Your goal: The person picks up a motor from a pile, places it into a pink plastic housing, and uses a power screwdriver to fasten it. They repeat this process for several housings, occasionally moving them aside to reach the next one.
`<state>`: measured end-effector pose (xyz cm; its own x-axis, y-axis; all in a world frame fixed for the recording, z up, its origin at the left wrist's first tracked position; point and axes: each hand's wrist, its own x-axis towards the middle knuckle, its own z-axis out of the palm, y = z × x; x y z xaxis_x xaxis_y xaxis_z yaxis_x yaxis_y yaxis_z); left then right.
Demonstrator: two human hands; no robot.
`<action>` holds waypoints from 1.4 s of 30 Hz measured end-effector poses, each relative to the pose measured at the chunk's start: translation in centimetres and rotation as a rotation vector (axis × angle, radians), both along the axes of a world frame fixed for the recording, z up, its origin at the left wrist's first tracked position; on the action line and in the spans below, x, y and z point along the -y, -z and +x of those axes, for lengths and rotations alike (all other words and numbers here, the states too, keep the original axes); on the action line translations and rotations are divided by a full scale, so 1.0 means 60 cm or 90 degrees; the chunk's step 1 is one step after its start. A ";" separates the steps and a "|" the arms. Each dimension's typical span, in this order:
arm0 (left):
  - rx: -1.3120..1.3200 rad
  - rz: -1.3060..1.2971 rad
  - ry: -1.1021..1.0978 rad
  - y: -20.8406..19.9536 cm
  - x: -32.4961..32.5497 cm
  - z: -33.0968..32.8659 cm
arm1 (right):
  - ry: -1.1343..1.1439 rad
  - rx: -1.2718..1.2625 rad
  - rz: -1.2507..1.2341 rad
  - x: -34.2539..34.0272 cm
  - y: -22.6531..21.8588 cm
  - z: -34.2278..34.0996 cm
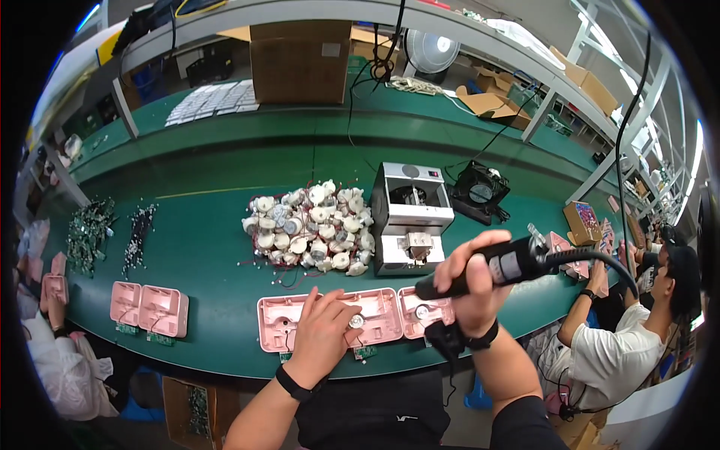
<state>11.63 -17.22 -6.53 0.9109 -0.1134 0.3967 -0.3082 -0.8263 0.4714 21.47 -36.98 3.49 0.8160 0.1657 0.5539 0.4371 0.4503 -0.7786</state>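
Observation:
My left hand point(324, 330) rests over a pink plastic housing point(386, 301), with thumb and fingers closed around a small round motor point(355, 321) seated in it. In my right hand point(475, 289) is a black electric screwdriver point(502, 265), gripped around its body, its cable trailing right. The screwdriver is held above the bench, its tip end pointing left. Under the right hand, partly covered, lies another pink housing point(409, 309) with a round part point(422, 311) inside. A green circuit board point(365, 352) sticks out at the first housing's near edge.
Beyond my hands lies a heap of white motors point(307, 229) with red wires. Right of it stand a screw feeder point(411, 221) and a black fan point(480, 192). Leftward are pink housings point(164, 307), wire leads point(138, 236) and circuit boards point(91, 234). A co-worker point(622, 330) sits at right.

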 end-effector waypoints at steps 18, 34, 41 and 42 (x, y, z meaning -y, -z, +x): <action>0.079 -0.095 -0.447 -0.004 -0.088 -0.188 | 0.036 -0.076 0.009 0.065 -0.034 0.062; 0.150 0.009 -0.498 0.109 -0.140 -0.197 | 0.061 -0.032 0.128 0.242 -0.060 -0.230; 0.149 0.018 -0.531 0.108 -0.137 -0.192 | 0.023 0.005 0.145 0.236 -0.080 -0.256; 0.149 0.015 -0.536 0.107 -0.136 -0.191 | 0.015 0.022 0.150 0.232 -0.081 -0.258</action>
<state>0.14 -9.07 -12.94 0.5912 0.5500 0.5899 0.3219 -0.8315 0.4527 6.01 -50.93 8.34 0.7977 0.0094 0.6030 0.4748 0.6065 -0.6377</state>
